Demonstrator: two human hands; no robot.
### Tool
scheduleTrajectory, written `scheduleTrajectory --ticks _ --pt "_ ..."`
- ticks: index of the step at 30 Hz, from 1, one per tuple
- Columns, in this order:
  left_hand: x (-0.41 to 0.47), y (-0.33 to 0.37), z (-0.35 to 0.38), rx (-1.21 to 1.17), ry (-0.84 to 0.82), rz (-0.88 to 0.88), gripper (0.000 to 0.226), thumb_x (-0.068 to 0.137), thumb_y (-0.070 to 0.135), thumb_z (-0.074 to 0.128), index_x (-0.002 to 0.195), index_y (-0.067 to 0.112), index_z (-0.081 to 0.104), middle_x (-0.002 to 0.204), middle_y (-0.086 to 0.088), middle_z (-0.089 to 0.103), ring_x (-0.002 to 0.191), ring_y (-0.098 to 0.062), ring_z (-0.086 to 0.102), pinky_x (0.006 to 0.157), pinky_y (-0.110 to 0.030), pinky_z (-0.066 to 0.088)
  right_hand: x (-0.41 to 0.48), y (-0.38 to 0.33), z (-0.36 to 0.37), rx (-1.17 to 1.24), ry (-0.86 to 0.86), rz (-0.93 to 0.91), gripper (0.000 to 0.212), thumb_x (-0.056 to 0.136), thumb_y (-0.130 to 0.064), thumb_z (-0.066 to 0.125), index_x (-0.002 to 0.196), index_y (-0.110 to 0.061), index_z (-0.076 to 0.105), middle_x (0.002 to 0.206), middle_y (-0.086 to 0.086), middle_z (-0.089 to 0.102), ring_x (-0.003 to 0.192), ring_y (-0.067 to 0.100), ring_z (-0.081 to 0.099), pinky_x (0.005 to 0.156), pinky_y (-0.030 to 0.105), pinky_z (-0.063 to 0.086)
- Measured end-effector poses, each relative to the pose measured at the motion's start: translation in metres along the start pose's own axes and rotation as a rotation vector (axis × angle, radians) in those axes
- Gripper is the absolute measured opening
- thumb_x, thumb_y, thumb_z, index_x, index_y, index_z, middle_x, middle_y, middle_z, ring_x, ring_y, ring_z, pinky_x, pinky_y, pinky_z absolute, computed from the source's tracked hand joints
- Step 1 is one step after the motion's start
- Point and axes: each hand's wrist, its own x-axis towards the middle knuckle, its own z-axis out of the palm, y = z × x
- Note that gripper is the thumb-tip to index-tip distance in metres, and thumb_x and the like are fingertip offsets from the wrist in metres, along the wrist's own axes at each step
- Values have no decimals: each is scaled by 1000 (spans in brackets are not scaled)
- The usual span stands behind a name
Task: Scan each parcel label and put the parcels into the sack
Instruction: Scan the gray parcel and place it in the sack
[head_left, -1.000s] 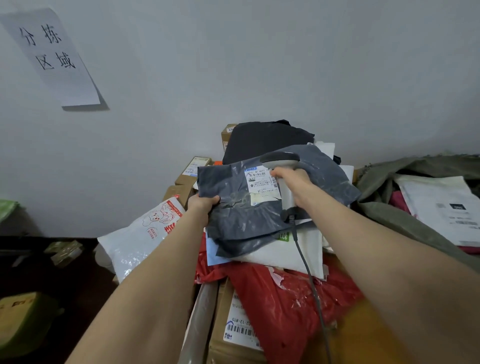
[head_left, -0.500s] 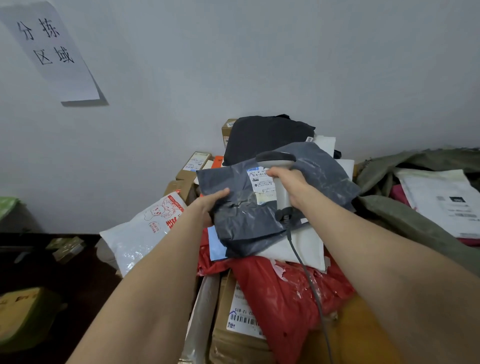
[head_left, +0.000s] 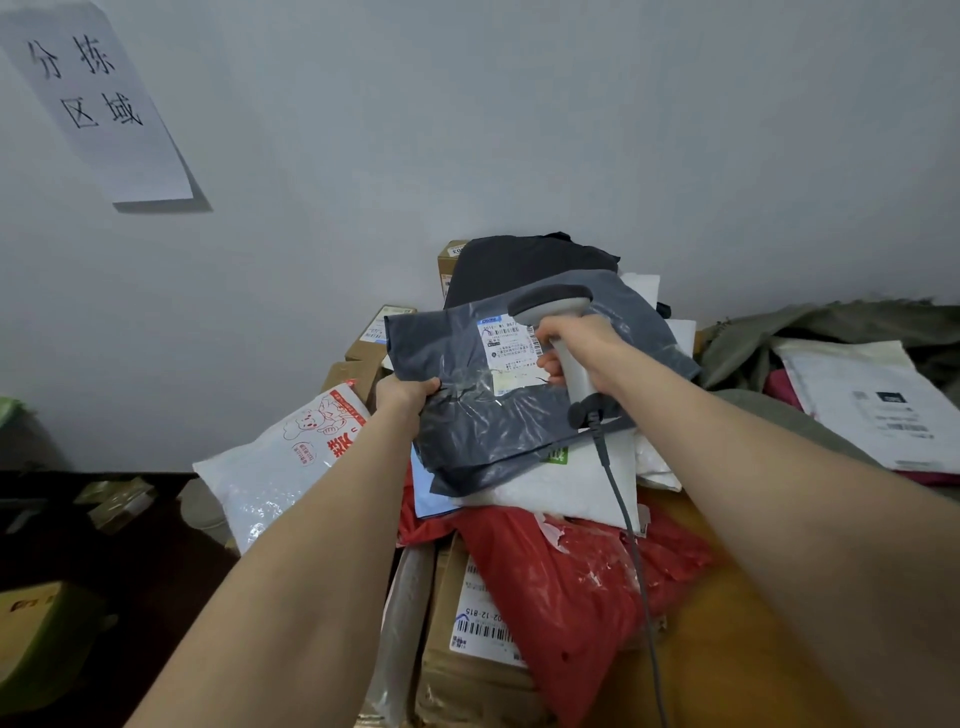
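My left hand (head_left: 404, 397) grips the left edge of a dark grey plastic parcel (head_left: 483, 421), holding it tilted up over the pile. A white shipping label (head_left: 509, 353) faces me on its upper part. My right hand (head_left: 582, 348) holds a grey corded barcode scanner (head_left: 558, 332) by its handle, the scanner head just above the label's top right corner. An olive-green sack (head_left: 769, 343) lies open at the right with a white parcel (head_left: 872, 405) and a pink one inside.
Under the grey parcel lie a white padded parcel (head_left: 571, 483), a red plastic parcel (head_left: 576, 577) and a labelled cardboard box (head_left: 467, 670). A white printed bag (head_left: 285, 467) leans left. Black parcel (head_left: 524, 265) and boxes stand by the wall. A paper sign (head_left: 98, 98) hangs upper left.
My left hand has closed its grip on the grey parcel's left edge again and lifted it slightly. The scanner stays over the label.
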Motion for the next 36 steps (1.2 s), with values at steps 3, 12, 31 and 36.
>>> scheduleTrajectory --ticks 3,12,31,36 --pt "1 -1 -1 23 9 -2 55 76 15 81 124 1 57 119 -15 64 107 -36 61 95 -48 50 -3 -3 0 -21 -28 -5 21 83 -15 63 100 -2 62 59 10 61 46 16 53 53 28 52" --pt "-5 3 -5 103 11 23 58 80 20 77 128 0 51 125 -14 60 112 -35 59 98 -46 49 -14 -8 -2 -76 -90 -8 8 85 -13 60 89 -7 58 59 7 55 44 14 50 50 25 49" --pt "-14 10 -18 4 10 14 46 89 11 67 130 1 50 125 -15 60 111 -35 59 98 -46 48 -21 -8 10 84 -44 12 16 89 -12 63 102 -5 57 71 12 62 37 10 57 42 21 52" --pt "-20 17 -23 -77 -30 35 36 92 8 61 127 6 51 122 -13 59 103 -29 58 96 -44 49 -19 -7 14 127 -28 45 11 88 -14 63 94 -6 60 65 11 67 44 12 56 51 22 51"
